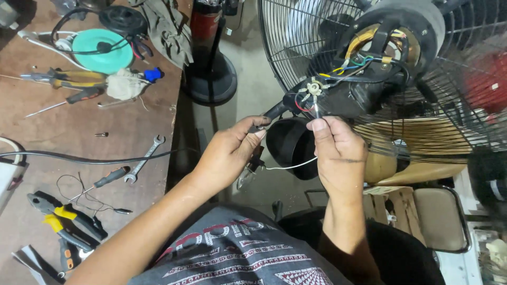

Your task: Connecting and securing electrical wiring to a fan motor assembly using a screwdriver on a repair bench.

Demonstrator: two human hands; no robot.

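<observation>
Up close, our right hand (338,153) pinches a thin white wire (291,164) at the fan motor's switch (313,89), twelve o'clock; our left hand (229,153) grips a soldering iron (266,117), its axis toward two o'clock.

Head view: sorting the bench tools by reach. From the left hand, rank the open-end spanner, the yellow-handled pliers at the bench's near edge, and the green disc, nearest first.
From the left hand:
1. Open-end spanner, mid-bench, just left.
2. Yellow-handled pliers, near-left edge.
3. Green disc, far end.
</observation>
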